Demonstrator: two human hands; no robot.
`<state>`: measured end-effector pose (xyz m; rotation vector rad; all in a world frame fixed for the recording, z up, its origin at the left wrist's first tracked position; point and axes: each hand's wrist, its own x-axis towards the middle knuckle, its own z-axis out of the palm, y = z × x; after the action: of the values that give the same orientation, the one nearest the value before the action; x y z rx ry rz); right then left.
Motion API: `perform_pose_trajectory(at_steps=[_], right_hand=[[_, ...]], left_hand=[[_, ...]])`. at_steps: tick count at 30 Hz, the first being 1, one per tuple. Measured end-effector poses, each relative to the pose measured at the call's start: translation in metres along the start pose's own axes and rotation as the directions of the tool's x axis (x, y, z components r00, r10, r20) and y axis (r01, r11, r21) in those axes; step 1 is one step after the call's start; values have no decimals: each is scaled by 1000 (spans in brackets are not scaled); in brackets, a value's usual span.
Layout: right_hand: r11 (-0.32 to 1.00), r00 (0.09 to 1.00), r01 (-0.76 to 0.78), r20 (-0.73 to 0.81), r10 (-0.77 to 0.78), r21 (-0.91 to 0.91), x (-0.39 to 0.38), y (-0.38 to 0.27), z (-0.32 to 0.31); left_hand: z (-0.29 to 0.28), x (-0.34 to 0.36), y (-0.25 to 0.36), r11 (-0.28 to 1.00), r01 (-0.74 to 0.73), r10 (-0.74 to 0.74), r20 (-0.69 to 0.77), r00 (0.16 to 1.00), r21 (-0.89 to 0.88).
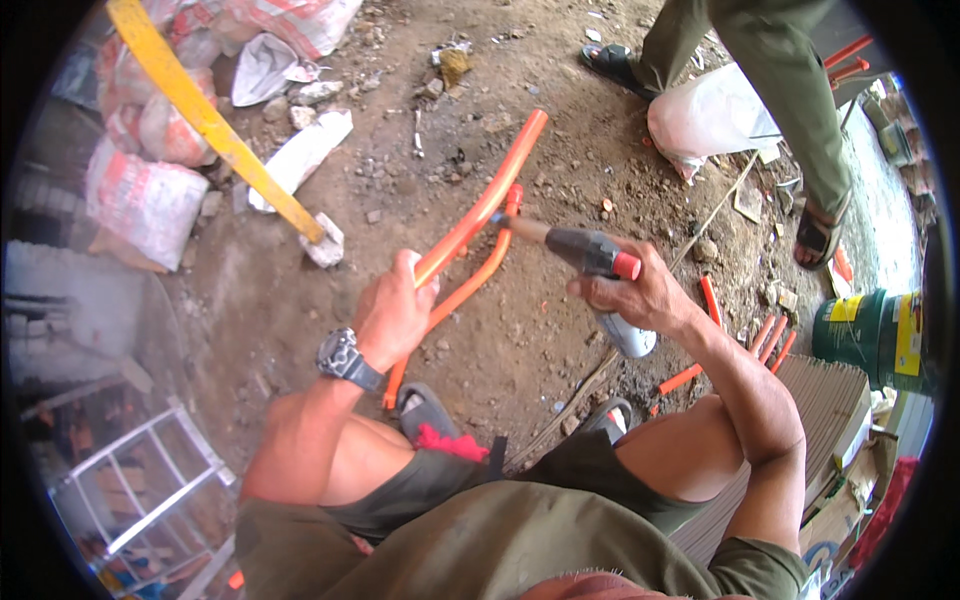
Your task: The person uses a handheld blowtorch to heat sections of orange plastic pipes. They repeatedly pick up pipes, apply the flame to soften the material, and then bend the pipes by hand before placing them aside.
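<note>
My left hand (393, 310), a watch at its wrist, is closed round the lower end of an orange plastic pipe (492, 195) that slants up to the right with a slight bend. In my right hand (640, 285) is a gas blow torch (580, 250) with a black head, a red knob and a grey canister below. Its nozzle (528, 229) points left at the pipe's side, with a bluish glow at the tip. A second orange pipe (462, 291), bent, lies beneath on the dirt, its lower end partly hidden behind my left arm.
Another person's legs (680, 50) stand at the upper right beside a white sack (712, 112). A yellow bar (205, 112) slants in at upper left near filled sacks (145, 200). Short orange pipe pieces (680, 378), stacked panels (815, 395) and a green bucket (850, 325) lie right; a metal ladder-like frame (150, 500) lower left.
</note>
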<state>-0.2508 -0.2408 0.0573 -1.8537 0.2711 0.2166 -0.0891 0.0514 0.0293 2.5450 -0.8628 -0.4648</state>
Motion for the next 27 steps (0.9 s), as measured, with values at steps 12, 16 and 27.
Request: perform_pose_trajectory(at_steps=[12,16,27], right_hand=[[963,963,270,21,-270,-7,9,16,8],[996,989,-59,-133,68,71,14,11,0],[987,942,-152,-295,159,47,16,21,-24]], left_hand=[[-1,7,3,999,40,-39,40,998,-35],[-2,7,9,998,55,-54,55,997,-7],[-2,14,-10,984,35,-6,166,986,-174]])
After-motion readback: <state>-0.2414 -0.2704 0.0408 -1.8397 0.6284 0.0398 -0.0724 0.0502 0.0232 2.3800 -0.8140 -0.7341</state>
